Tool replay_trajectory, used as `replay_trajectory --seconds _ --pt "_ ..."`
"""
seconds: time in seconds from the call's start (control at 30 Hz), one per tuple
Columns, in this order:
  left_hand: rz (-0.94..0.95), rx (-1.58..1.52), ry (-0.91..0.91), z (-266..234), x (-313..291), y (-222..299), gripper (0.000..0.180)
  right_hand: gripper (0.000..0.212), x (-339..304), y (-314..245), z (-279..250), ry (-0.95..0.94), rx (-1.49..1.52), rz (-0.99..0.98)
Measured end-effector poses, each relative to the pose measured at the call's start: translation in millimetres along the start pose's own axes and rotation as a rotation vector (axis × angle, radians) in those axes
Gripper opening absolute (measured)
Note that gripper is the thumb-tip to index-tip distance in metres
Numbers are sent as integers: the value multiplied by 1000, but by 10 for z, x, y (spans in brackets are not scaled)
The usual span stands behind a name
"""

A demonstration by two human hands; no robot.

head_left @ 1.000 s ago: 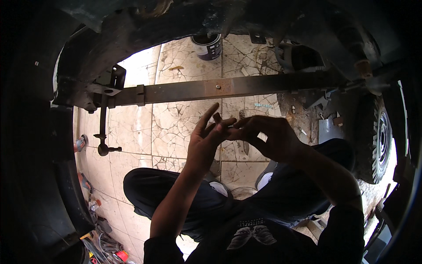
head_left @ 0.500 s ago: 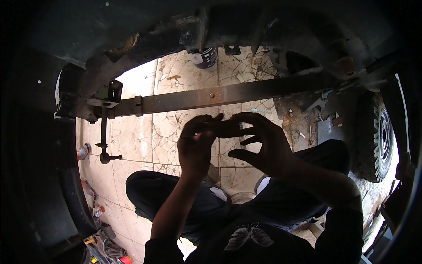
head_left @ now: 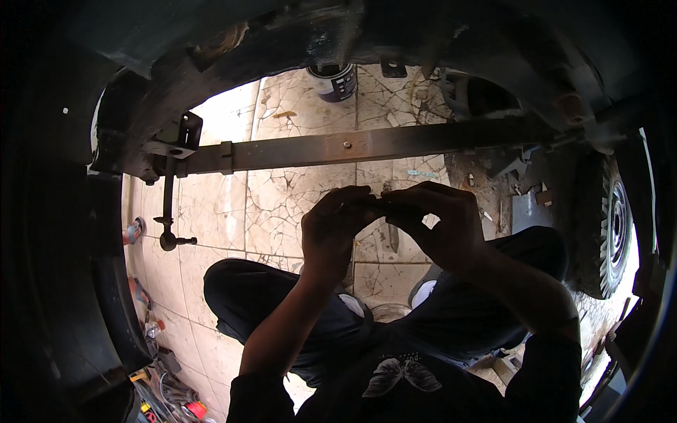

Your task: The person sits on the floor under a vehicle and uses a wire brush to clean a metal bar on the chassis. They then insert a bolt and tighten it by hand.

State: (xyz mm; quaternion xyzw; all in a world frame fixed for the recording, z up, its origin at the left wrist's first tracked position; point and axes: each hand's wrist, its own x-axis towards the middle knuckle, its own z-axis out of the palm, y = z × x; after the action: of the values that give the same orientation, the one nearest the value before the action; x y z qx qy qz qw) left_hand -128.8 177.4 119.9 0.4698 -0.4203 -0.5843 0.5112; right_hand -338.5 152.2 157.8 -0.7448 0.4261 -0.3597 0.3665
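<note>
Here both hands meet in front of the chest, beneath the underside of a vehicle. Left hand (head_left: 337,229): fingers curled, tips pressed together on a small dark part (head_left: 383,204) held between the two hands. Right hand (head_left: 438,225): thumb and forefingers pinching the same part from the other side. The part is too small and too shadowed to identify; it looks like a fastener or fitting.

It sits just below the long flat steel bar (head_left: 367,144), which spans from a bracket (head_left: 176,141) at the left end toward the wheel (head_left: 610,225) at the right. A rod with a ball end (head_left: 168,225) hangs from the bracket. A paint tin (head_left: 333,81) stands on the cracked tile floor (head_left: 282,190) beyond the bar; loose tools (head_left: 173,398) lie at the floor's lower left corner.

Judgement: step in hand is fiddling or assembling the small part by fingertip. Next move calls for a steady two-handed pinch so that it does not drop.
</note>
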Motion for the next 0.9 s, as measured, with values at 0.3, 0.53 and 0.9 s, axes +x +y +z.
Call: replay_trajectory --seconds 0.3,0.53,0.9 --pt "12 -19 58 -42 -12 -64 25 28 -1 7 85 -64 35 35" --pt "-10 41 45 -49 -12 -27 24 25 -21 -6 76 -77 -5 28" --pt "-107 -90 40 -83 28 -59 24 15 63 -14 -6 -150 29 131"
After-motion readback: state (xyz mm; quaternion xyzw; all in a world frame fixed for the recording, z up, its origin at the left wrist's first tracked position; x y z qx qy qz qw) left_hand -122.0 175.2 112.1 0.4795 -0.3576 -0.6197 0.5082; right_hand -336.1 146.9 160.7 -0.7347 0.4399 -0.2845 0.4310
